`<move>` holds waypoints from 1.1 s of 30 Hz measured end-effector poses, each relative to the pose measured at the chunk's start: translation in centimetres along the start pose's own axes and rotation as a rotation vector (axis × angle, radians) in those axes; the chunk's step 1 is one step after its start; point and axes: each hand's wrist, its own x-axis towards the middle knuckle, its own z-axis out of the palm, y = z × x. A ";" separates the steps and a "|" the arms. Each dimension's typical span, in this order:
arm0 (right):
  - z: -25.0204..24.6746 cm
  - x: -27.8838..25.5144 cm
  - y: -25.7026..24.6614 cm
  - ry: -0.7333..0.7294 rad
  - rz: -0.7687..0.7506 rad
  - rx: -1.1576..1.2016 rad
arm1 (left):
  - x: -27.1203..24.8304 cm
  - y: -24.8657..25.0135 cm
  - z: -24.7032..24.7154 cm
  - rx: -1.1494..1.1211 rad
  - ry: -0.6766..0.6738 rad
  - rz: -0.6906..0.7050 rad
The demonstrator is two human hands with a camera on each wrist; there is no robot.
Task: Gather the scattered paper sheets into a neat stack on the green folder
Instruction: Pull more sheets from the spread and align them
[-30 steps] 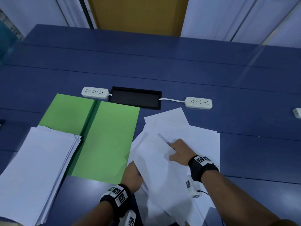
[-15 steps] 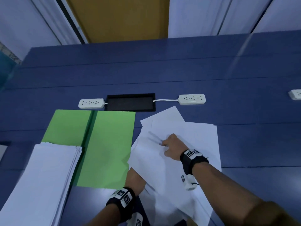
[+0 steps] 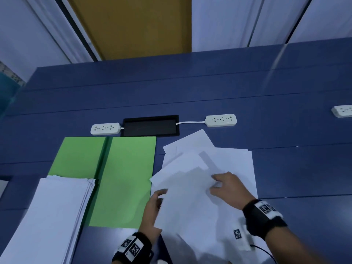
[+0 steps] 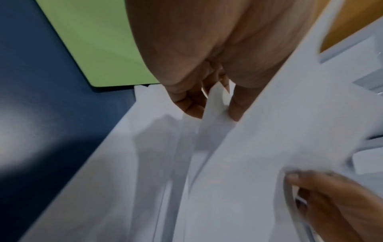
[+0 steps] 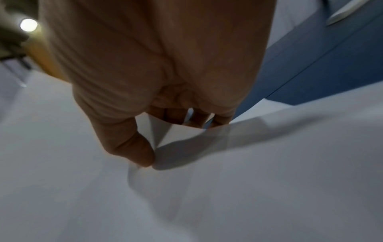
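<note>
At the near edge of the blue worktop, the left hand grips the left edge of the scattered paper sheets; the left wrist view shows its thumb on one side and its curled fingers on the other, with sheet edges pinched between them. Those sheets lie fanned and overlapping at mixed angles, their left corner just reaching the right edge of the green folder. A little farther in and to the right, the right hand rests on top of the same sheets. Its fingers are bent, and in the right wrist view the thumb presses down on the top sheet while the fingertips tuck behind a lifted paper edge, so it holds the paper in a narrow pinch. Both wrists wear black bands with square printed markers.

At near left, a thick stack of white paper sits apart from the scattered sheets and overlaps the near left part of the folder. The folder lies open and flat, with its spine running near to far.

Beyond the folder, a black rectangular tray sits between two white power strips, one just to its left and one to its right, joined to it by a white cable. A third power strip shows at the far right edge.
</note>
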 end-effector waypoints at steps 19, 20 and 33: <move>-8.7 -8.5 3.6 0.166 -0.254 1.378 | -2.2 15.1 7.7 0.108 -0.517 0.039; -7.7 -7.9 4.4 0.211 -0.250 1.466 | -2.7 15.6 8.1 0.126 -0.472 0.073; -2.5 -6.5 -1.1 0.348 0.155 1.126 | -2.0 13.4 7.9 0.105 -0.194 0.238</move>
